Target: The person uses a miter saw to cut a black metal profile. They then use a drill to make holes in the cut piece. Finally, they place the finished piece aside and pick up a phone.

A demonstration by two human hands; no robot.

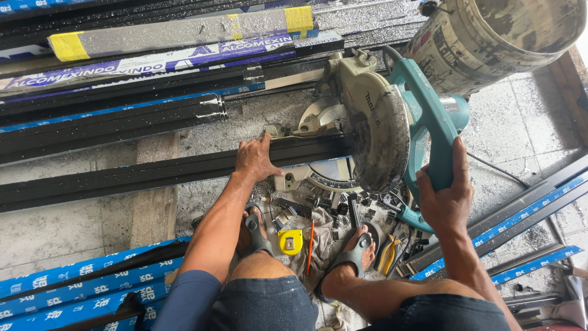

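Dusty concrete floor [55, 227] is strewn with metal shavings. A black aluminium profile [153, 175] is pressed flat against the mitre saw [373, 132] by the spread left hand [254, 160], while the saw's teal handle [438, 147] is gripped by the closed right hand [447, 199].

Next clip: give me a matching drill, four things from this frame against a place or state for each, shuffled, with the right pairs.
Things:
1. left hand
2. right hand
3. yellow tape measure
4. red pencil

Places or states:
A. lies on the floor between the feet, beside the yellow tape measure
B. grips the teal saw handle
C. presses down on the black profile
D. sits next to the left foot's sandal

Pairs: 1-C, 2-B, 3-D, 4-A
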